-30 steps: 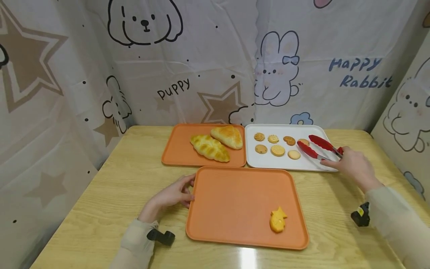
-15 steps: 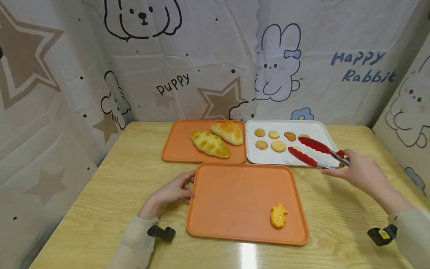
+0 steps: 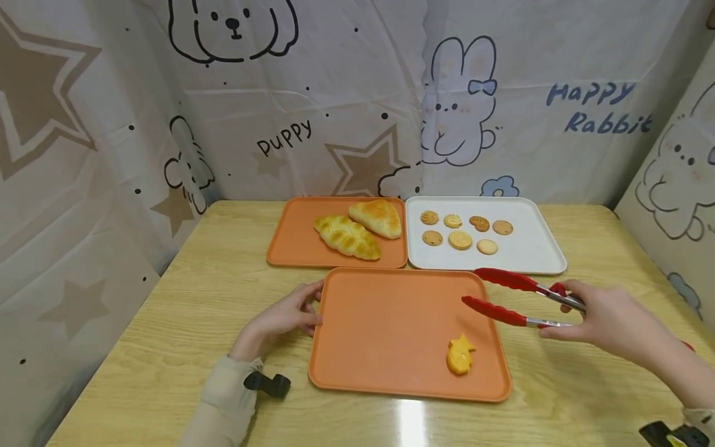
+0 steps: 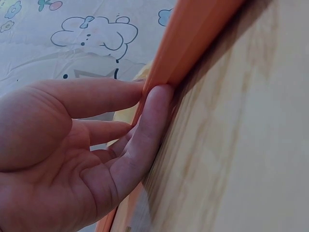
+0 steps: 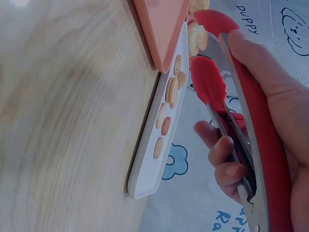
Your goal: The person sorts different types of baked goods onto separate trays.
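Observation:
My left hand [image 3: 287, 313] holds the left edge of the near orange tray [image 3: 391, 323]. In the left wrist view its thumb and fingertips [image 4: 159, 99] meet at the tray's side. My right hand [image 3: 620, 316] grips a pair of tongs [image 5: 258, 121] with red tips. The tongs' arms are spread with nothing between them, and their tips overlap the tray's right edge in the head view. A yellow pineapple-shaped cookie [image 3: 460, 356] lies at the lower right of this tray.
Behind stands a second orange tray [image 3: 290, 242] with a braided bread [image 3: 346, 237] and a triangular bread [image 3: 375, 217]. Beside it, a white tray [image 3: 536, 248] carries several cookies [image 3: 460, 240] in two rows. A printed curtain [image 3: 346, 81] hangs behind the wooden table [image 3: 223, 248].
My right hand has brought the tongs from over the white tray toward me, to the near orange tray's right edge. The left hand has kept its place.

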`<state>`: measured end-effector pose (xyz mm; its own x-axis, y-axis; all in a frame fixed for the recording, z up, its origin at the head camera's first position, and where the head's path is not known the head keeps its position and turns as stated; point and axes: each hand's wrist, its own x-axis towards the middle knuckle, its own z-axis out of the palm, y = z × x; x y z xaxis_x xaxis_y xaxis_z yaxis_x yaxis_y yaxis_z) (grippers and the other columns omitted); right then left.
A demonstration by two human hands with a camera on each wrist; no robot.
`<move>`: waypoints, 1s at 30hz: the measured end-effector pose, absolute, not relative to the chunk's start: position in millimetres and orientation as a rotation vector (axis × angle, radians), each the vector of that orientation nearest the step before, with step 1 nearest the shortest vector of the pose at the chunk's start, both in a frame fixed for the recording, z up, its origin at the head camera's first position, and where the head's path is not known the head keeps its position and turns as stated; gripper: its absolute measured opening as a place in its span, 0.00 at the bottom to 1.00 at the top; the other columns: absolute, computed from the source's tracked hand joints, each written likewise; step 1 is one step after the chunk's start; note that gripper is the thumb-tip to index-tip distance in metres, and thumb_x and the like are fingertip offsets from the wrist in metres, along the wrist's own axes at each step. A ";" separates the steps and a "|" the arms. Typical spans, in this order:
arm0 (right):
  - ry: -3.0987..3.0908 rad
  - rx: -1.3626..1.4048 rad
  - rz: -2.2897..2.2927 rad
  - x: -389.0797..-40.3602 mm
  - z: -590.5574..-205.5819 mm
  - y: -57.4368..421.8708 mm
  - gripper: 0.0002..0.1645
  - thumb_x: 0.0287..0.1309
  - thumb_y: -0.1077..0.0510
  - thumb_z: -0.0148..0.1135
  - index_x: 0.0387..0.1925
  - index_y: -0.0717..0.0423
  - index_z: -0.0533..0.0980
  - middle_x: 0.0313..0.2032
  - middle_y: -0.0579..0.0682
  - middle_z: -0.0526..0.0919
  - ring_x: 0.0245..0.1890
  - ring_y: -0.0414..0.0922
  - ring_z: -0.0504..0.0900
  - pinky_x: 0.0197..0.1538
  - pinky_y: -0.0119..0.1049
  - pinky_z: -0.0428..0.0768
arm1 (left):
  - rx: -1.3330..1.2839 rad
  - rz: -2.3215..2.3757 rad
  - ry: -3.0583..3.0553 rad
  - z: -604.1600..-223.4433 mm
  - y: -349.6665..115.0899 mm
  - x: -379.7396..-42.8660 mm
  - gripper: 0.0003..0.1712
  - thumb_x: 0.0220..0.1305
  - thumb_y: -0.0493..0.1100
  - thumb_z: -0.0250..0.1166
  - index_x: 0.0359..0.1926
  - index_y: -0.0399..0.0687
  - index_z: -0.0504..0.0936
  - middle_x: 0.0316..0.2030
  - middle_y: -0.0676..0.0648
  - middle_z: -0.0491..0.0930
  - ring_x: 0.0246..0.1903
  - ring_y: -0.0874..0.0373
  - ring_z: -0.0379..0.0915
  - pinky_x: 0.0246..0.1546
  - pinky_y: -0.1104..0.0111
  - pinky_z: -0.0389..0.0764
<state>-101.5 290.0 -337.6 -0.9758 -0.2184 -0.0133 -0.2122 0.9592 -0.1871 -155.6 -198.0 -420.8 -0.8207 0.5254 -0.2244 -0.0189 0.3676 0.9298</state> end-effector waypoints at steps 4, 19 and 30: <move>3.066 -0.428 -0.284 -87.8 -340.2 288.9 0.41 0.27 0.27 0.67 0.36 0.53 0.73 0.19 0.41 0.71 0.15 0.36 0.63 0.17 0.27 0.61 | 0.439 1.466 2.142 -420.5 -197.9 -156.0 0.45 0.58 0.30 0.58 0.71 0.41 0.43 0.52 0.34 0.55 0.30 0.57 0.71 0.29 0.65 0.83; 2.842 -0.549 -0.235 -66.4 -352.9 280.8 0.52 0.23 0.23 0.65 0.46 0.56 0.72 0.29 0.39 0.79 0.26 0.34 0.72 0.25 0.31 0.72 | 0.423 1.458 2.150 -418.2 -197.7 -157.1 0.45 0.58 0.30 0.58 0.71 0.42 0.43 0.51 0.36 0.55 0.30 0.56 0.70 0.28 0.65 0.82; 2.841 -0.574 -0.215 -67.6 -358.3 285.3 0.49 0.24 0.23 0.63 0.45 0.52 0.73 0.30 0.40 0.79 0.26 0.34 0.73 0.26 0.33 0.75 | 0.426 1.464 2.145 -421.4 -197.0 -157.1 0.45 0.58 0.30 0.58 0.71 0.43 0.43 0.51 0.35 0.55 0.29 0.58 0.70 0.27 0.66 0.82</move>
